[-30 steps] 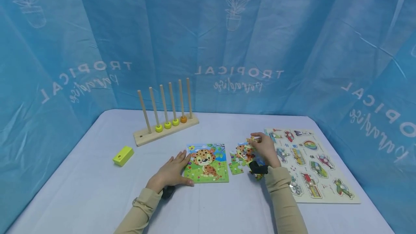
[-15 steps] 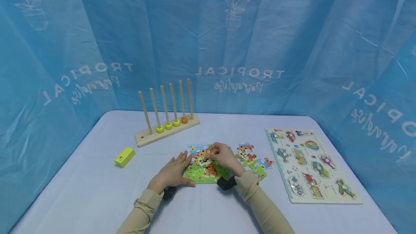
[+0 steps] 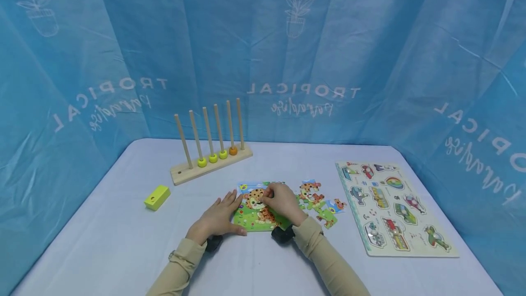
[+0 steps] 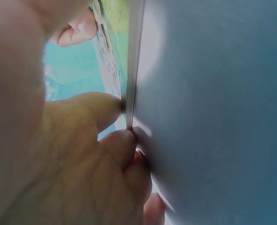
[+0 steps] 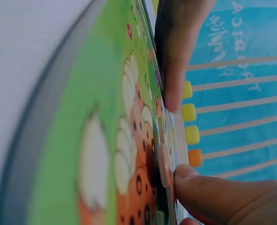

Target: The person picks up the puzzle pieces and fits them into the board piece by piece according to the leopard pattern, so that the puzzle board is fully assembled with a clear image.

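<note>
Puzzle board, leopard picture: flat on the table, midway between left and right edges.
Left hand: fingers spread, touching the board's left edge.
Right hand: above the board, pinching one puzzle piece, raised off the printed surface.
Loose pieces: cluster beside the board, toward the table's right edge.
Vehicle puzzle: along that edge.
Peg stand, wooden, six pegs, four rings: near the far edge, left of centre.
Block, yellow: toward the left edge.

Left hand low with fingers spread, thumb out sideways; right hand nearby, fingers curled.
</note>
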The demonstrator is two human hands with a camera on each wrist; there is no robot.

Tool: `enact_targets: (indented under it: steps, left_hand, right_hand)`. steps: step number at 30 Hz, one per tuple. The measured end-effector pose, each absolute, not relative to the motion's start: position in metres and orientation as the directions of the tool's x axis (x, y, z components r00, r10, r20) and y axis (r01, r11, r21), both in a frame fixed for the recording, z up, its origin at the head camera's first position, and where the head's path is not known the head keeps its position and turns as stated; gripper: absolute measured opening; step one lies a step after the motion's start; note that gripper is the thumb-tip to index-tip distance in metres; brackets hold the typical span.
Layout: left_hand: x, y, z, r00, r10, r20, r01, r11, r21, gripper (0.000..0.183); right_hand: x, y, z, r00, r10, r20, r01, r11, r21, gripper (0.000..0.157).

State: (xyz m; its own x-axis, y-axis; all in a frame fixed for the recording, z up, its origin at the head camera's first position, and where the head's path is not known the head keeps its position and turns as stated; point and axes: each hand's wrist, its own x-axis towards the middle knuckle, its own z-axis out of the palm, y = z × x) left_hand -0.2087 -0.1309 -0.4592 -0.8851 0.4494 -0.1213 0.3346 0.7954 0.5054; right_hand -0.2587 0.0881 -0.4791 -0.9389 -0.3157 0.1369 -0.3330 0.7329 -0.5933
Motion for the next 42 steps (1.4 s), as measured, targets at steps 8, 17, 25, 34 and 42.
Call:
enact_targets:
  steps: [8,17,25,34,42]
  left_hand:
    - [-0.210,-0.133,-0.460,-0.885,0.448,-0.128,0.335,0.803,0.493,0.107]
    - [-0.213,-0.130,-0.462,-0.890,0.429,-0.156,0.320,0.831,0.456,0.104]
    - [-0.213,-0.129,-0.462,-0.889,0.430,-0.157,0.320,0.829,0.459,0.105]
    - [-0.214,-0.130,-0.462,-0.892,0.422,-0.163,0.312,0.834,0.455,0.105]
    - [-0.213,-0.130,-0.464,-0.890,0.428,-0.156,0.322,0.833,0.451,0.105]
  right_hand:
    - [-0.257,0.089,-0.477,-0.924,-0.359,0.132,-0.360,0.695,-0.623,0.013]
    - [-0.267,0.108,-0.476,-0.861,-0.508,-0.037,-0.331,0.613,-0.718,0.024]
    - [-0.261,0.105,-0.473,-0.891,-0.454,0.016,-0.356,0.676,-0.645,0.024]
    - [-0.261,0.106,-0.473,-0.900,-0.433,0.055,-0.371,0.693,-0.618,0.018]
    - [-0.271,0.134,-0.474,-0.922,-0.369,0.121,-0.351,0.659,-0.665,0.022]
